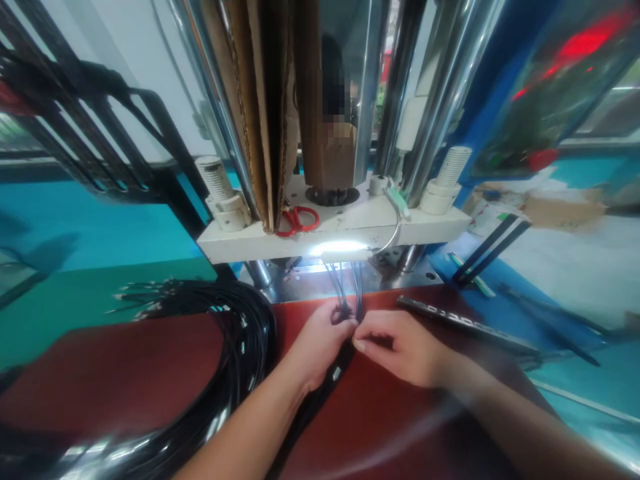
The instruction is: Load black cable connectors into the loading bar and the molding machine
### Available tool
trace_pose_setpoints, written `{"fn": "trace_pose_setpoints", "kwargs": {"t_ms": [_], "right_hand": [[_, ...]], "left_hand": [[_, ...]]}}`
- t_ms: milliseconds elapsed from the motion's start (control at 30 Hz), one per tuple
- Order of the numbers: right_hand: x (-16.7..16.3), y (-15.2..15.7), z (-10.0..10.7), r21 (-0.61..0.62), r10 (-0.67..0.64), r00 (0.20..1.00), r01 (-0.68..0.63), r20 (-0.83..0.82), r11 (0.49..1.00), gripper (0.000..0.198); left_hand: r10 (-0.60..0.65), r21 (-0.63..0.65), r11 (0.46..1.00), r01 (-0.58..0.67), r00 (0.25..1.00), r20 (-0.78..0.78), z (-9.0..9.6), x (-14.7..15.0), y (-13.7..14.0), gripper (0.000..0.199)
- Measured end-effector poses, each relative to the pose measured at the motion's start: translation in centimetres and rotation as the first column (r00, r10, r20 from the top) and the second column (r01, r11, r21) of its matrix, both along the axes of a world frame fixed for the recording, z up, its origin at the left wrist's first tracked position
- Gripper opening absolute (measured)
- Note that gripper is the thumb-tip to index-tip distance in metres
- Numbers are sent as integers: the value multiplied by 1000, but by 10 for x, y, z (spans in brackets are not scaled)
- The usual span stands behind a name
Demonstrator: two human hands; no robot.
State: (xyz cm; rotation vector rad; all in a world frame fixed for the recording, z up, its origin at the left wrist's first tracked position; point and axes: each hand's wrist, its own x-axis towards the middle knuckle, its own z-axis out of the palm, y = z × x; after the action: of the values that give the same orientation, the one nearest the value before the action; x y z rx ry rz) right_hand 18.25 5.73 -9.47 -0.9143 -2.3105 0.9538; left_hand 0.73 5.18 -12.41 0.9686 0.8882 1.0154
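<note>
Side by side over the red-brown work surface (pixel 400 420), my two hands work at a bunch of thin dark cables (pixel 358 290). My left hand (pixel 325 337) is closed around the bunch, which runs up under the lit white press plate (pixel 260 245) and trails back below my wrist. My right hand (pixel 400 343) is pinched, thumb against fingertips, beside the left fingers at the cables. Whether a single cable lies in that pinch is too small to make out. A thick bundle of black cables (pixel 255 327) with stripped-looking ends curves along the left.
Red-handled scissors (pixel 300 220) and folded cardboard (pixel 260 113) rest on the press plate between metal columns (pixel 440 100). A dark slotted bar (pixel 465 327) lies at right. Black racks (pixel 90 107) stand at left; a cardboard box (pixel 565 208) sits at far right.
</note>
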Motion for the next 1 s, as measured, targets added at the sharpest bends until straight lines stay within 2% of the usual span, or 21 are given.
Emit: {"fn": "trace_pose_setpoints", "kwargs": {"t_ms": [167,300,400,500,600,733,800,900,1000], "right_hand": [[5,6,3,43,-99,994,101,-35,994,17],[6,18,6,200,-199,979,202,-37,959,15],[5,35,6,324,-240,970,236,-31,916,17],[1,63,5,471,-280,960,248,-1,847,22],[-6,102,2,548,-422,897,289,131,785,37],[-15,162,0,527,-586,773,402,244,749,39],[-17,189,-1,498,-624,725,441,292,746,37],[-18,221,-5,448,-598,716,430,360,784,35],[-18,240,-12,405,-552,732,399,400,822,43]], "left_hand": [[8,-61,998,0,992,124,-3,3,1,15],[33,-128,992,-15,989,143,-1,6,2,19],[62,-168,985,-42,991,116,1,7,2,21],[69,-182,982,-48,991,114,2,7,2,18],[71,-181,982,-49,990,118,2,7,2,18],[82,-199,978,-56,989,124,-1,7,3,18],[80,-211,976,-55,991,110,-2,8,4,18],[83,-216,975,-58,991,109,-1,8,4,19],[81,-219,974,-53,989,120,1,7,3,16]]}}
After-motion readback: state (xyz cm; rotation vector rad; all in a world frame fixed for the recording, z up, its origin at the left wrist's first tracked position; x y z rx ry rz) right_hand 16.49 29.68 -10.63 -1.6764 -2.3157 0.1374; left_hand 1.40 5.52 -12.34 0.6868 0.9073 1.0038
